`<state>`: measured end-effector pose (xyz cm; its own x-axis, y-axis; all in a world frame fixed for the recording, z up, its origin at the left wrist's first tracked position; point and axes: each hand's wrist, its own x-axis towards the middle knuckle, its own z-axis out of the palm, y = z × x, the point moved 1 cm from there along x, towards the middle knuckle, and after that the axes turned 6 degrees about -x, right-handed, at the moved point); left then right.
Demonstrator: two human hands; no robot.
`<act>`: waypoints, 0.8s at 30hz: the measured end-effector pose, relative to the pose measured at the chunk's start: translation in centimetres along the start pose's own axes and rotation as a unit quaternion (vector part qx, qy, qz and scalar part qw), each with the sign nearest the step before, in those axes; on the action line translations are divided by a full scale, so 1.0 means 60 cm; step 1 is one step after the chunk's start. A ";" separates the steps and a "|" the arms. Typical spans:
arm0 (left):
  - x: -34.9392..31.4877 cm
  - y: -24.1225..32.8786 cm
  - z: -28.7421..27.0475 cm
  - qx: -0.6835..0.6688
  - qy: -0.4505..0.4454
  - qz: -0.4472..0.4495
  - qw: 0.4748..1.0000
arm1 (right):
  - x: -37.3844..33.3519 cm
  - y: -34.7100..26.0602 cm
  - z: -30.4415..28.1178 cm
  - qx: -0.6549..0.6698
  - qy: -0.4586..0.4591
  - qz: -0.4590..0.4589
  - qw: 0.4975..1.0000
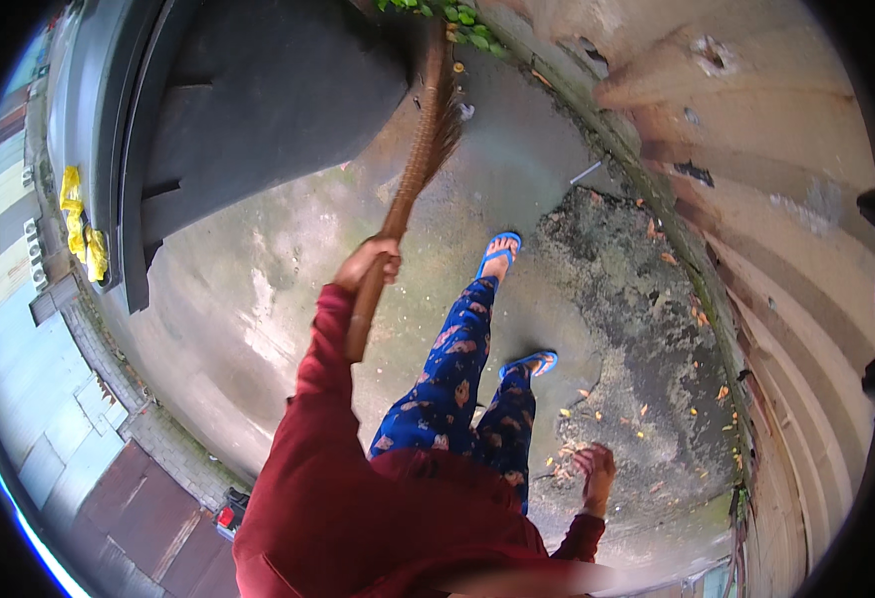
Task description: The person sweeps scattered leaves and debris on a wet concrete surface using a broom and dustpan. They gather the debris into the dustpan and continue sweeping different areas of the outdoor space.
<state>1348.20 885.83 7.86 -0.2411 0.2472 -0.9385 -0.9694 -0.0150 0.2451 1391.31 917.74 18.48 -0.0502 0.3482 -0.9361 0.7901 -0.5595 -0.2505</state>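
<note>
My left hand (368,263) is wrapped round the brown handle of a broom (413,169). The handle's butt end sticks out below my fist, towards me. From there the broom slants up and away, beside a large dark panel, with its bristles (444,130) fanning out to the right near the far end. Whether the bristle tips touch the ground cannot be made out. Low on the right, my right hand (595,476) hangs beside my body over the ground. Its fingers are loosely bent and apart, with nothing seen in them.
The large dark panel (268,110) with a grey frame stands far left; a yellow crumpled thing (84,229) hangs by it. A corrugated, rusty metal wall (786,239) runs along the right. Fallen leaves (699,314) lie on rough, patchy concrete (637,329). Green leaves (457,20) grow at the top.
</note>
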 end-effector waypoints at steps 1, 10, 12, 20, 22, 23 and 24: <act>-0.027 -0.002 -0.013 -0.020 -0.024 0.007 0.999 | 0.001 -0.008 -0.002 -0.006 -0.012 -0.015 1.000; 0.065 -0.094 0.028 0.153 0.090 -0.051 0.983 | 0.007 0.009 0.006 -0.033 -0.037 0.008 0.999; 0.040 -0.124 0.039 0.201 0.105 -0.058 0.972 | 0.013 0.021 0.010 -0.047 -0.036 0.016 0.998; -0.075 -0.076 -0.003 0.120 0.035 0.029 0.992 | 0.031 0.005 0.014 -0.025 -0.035 -0.010 0.999; -0.031 -0.022 0.010 0.113 -0.031 0.097 0.988 | 0.031 -0.004 0.015 -0.016 -0.015 -0.024 0.999; -0.003 0.007 0.021 0.093 -0.055 0.144 0.984 | 0.031 -0.007 0.017 -0.019 -0.023 -0.024 0.999; 0.030 0.037 0.037 -0.048 -0.105 0.165 0.980 | 0.030 -0.009 0.018 -0.018 -0.032 -0.021 0.999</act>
<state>1345.71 888.37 7.22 -0.5367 0.4067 -0.7393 -0.8428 -0.2162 0.4929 1390.16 917.86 16.68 -0.1224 0.3214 -0.9390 0.8081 -0.5170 -0.2823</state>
